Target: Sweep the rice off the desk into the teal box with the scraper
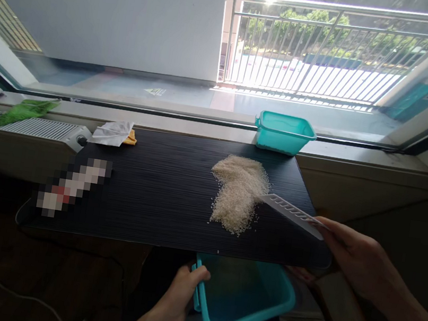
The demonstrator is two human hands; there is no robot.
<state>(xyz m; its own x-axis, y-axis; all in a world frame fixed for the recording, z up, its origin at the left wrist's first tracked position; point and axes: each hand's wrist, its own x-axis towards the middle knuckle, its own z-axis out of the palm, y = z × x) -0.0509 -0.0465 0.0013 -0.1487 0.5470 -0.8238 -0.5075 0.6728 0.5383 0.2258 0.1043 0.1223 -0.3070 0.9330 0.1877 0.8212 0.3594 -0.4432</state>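
Note:
A heap of pale rice grains (238, 192) lies on the black ribbed mat (152, 194), right of its middle. My right hand (353, 253) is closed round one end of a white flat scraper (293, 212), whose far end touches the right edge of the heap. Below the mat's front edge, my left hand (184, 287) grips the left rim of a teal plastic tub (241, 299), which is tilted and looks empty.
A second teal tub (284, 132) stands on the window sill behind the mat. Crumpled white paper (112, 132) and a green cloth (24, 110) lie to the back left by a radiator. Beyond the glass is a railed balcony.

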